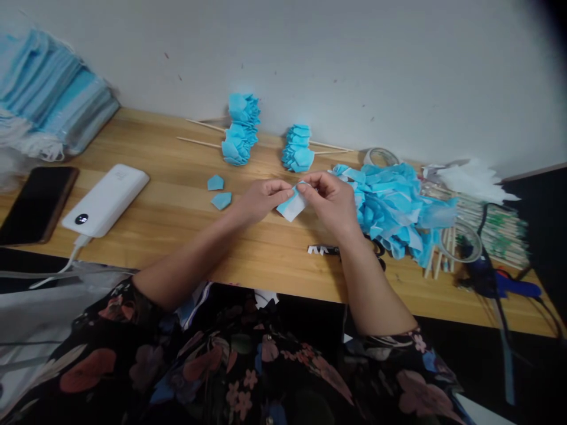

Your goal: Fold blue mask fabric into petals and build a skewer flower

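Between my two hands is a small blue-and-white fabric piece [293,206], held over the middle of the table. My left hand [269,198] pinches its upper left edge, and my right hand [331,198] pinches its upper right side. Two cut blue petals [215,182] lie on the wood to the left of my left hand. Beyond my hands are blue fabric flowers on sticks, one group [241,130] to the left and another [298,147] to the right. Close by my right hand spreads a heap of blue fabric pieces [390,206]. Scissors [325,250] lie partly hidden beneath my right forearm.
At the left are a phone [39,203], a white power bank [106,200] with a cable, and a stack of blue face masks [57,88]. To the right sit tape rolls [475,255], wooden sticks [496,224] and a blue-handled tool [518,286] with a cord. A wall [310,65] stands behind.
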Demonstrator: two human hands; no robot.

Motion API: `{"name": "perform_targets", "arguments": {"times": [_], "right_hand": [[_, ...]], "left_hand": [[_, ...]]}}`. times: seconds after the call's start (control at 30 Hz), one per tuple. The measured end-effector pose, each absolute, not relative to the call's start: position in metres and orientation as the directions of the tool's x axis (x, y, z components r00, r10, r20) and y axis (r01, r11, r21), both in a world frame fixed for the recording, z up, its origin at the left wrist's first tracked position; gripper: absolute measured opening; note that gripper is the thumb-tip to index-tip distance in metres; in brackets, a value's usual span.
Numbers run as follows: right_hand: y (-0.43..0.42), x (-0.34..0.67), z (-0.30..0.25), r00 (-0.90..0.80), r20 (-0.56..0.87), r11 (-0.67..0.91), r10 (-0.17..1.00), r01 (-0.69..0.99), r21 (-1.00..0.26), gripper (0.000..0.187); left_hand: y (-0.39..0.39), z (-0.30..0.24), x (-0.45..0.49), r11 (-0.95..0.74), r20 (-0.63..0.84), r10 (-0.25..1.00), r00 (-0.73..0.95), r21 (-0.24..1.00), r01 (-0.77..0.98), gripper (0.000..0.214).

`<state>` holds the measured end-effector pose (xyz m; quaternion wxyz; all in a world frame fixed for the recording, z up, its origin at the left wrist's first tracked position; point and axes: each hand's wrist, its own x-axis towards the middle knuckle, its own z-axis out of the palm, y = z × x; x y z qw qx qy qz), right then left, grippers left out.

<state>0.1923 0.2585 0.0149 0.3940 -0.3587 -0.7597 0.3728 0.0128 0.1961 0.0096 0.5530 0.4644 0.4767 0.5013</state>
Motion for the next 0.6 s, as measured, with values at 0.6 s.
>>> {"name": "perform_targets", "arguments": {"times": [0.6], "right_hand": [[0.2553, 0.1934, 0.0183, -0.531, 0.431, 0.606, 0.729, 0.21, -0.767, 0.018]], "left_hand": [[0.1956, 0.014, 0.0153, 0.216, -0.234, 0.972, -0.006, 0.908, -0.36, 0.02]]}}
